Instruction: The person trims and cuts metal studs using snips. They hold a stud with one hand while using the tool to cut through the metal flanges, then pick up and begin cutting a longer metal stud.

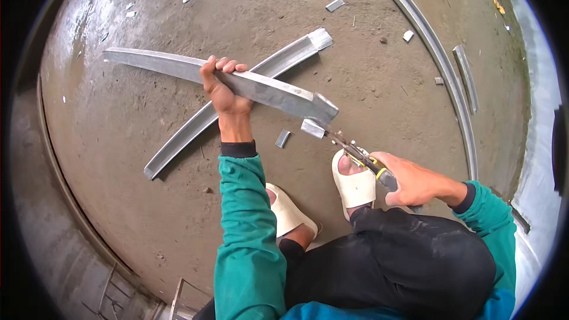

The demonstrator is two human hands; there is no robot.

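Observation:
My left hand (226, 87) is closed round a long silver metal channel (272, 95), held aslant across the view. My right hand (409, 178) grips metal snips (357, 155) with dark, yellow-trimmed handles. The snips' jaws are at a short cut piece of metal (312, 128) by the channel's right end; whether it is still joined cannot be told. Beneath the held channel, a second channel (178, 147) lies diagonally on the concrete floor. A small offcut (283, 138) lies below the jaws. My feet, in cream slides (355, 186), are just beyond the snips and my left sleeve.
A long curved metal rail (447, 75) runs along the right, beside a shorter strip (466, 80). Several small metal offcuts (335, 4) are scattered on the concrete floor (106, 130). A ledge edge curves round the left, and metal frames (178, 296) stand at the lower left.

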